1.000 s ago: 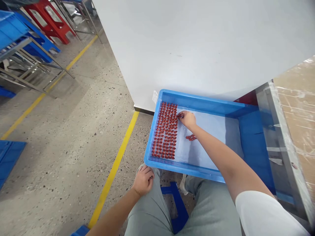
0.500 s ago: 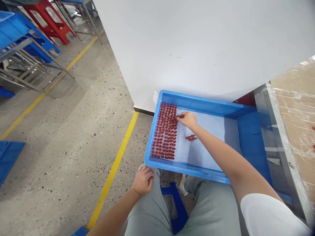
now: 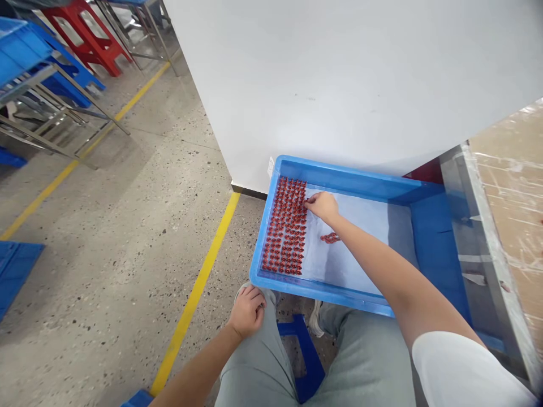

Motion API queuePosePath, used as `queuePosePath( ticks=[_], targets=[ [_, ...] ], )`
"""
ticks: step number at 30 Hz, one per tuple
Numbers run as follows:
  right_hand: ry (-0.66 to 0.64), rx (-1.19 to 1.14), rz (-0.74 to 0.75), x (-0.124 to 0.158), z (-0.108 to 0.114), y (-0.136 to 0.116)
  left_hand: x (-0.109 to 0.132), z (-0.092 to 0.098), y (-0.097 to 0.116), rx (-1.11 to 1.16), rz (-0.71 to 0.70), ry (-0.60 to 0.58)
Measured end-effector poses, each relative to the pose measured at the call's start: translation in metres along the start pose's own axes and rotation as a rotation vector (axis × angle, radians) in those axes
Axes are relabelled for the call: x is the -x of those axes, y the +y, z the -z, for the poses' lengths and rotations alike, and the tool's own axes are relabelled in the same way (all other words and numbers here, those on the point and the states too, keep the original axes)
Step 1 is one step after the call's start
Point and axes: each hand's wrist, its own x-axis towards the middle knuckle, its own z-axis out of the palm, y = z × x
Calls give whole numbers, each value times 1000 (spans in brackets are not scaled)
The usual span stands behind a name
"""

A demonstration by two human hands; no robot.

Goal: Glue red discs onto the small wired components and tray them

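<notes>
A blue plastic tray (image 3: pixel 331 295) with a pale liner holds many small red pointed parts (image 3: pixel 285 226), standing in close rows along its left end. My right hand (image 3: pixel 323 207) reaches over the tray, thumb and fingertips pinched at the right edge of these rows. A small red part seems to be between the fingertips, though they mostly hide it. A small loose pile of similar red parts (image 3: pixel 330 238) lies on the liner, partly under my forearm. My left hand (image 3: pixel 247 311) rests on my left knee, its fingers curled with nothing in them.
A white panel (image 3: pixel 339 85) rises behind the tray. To the right stands a metal-edged table (image 3: pixel 504 226) covered with film. Blue crates (image 3: pixel 19 271), a red stool (image 3: pixel 91 42) and metal frames are at the left. A yellow line (image 3: pixel 199 282) runs along the floor.
Very little differs. My right hand stays pinched at the edge of the rows, and my left hand stays on my knee. The whole view has shifted slightly.
</notes>
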Motion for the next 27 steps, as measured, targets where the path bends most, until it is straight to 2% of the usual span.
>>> queuePosePath(
  ticks=[9,18,22,27],
  targets=[
    [-6,28,15,-1,1,2,0,0,0,-10,-4,2],
    [13,-25,21,-17,25,13,0,0,-1,-5,-7,1],
    [-22,-66,65,-22,17,15,-1,1,0,-6,-8,2],
    [2,-64,62,-22,2,10,0,1,-1,-7,-12,-1]
  ],
)
